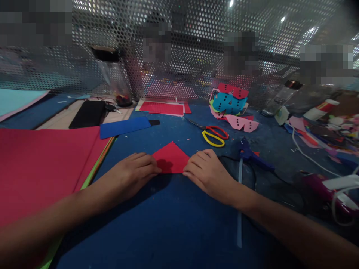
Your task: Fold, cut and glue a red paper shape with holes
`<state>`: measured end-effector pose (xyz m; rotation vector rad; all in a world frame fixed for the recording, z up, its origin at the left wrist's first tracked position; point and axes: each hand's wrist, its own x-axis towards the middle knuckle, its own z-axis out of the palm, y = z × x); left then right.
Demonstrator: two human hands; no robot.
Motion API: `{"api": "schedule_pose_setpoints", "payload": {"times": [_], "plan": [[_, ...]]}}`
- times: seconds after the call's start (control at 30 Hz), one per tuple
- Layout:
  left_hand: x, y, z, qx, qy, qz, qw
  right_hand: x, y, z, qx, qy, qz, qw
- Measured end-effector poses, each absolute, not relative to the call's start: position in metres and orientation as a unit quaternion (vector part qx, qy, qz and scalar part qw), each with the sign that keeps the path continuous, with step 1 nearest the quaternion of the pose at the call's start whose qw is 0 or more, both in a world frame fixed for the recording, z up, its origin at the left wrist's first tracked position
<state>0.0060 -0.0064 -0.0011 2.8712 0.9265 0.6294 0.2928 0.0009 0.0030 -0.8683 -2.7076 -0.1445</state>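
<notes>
A red sheet of paper (172,158) lies on the blue tabletop (157,228), folded into a triangle with its peak pointing away from me. My left hand (137,170) pinches its left corner, fingers curled together. At the opposite corner, my right hand (206,170) grips the paper the same way. The corners themselves are hidden under my fingers. Beyond the right hand lie scissors (214,135) with one red and one yellow handle loop. A blue glue gun (254,155) rests to the right, near a clear glue stick (240,231) partly covered by my right forearm.
Large red sheets (50,160) stack at left, beside a blue strip (125,127) and a black phone (87,114). Dotted paper cutouts (231,101) stand at the back. Paper scraps (322,130) and white cables crowd the right. A perforated metal screen (193,56) borders the far edge.
</notes>
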Motion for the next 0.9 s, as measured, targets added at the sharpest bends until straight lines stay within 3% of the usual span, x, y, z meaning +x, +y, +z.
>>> {"api": "schedule_pose_setpoints", "payload": {"times": [0.27, 0.9], "plan": [[0.010, -0.017, 0.010, 0.946, 0.289, 0.134, -0.058, 0.291, 0.000, 0.002, -0.282, -0.943, -0.118, 0.134], [0.011, -0.015, 0.001, 0.924, 0.349, 0.155, -0.003, 0.290, 0.002, -0.001, -0.294, -0.943, -0.112, 0.109]]}}
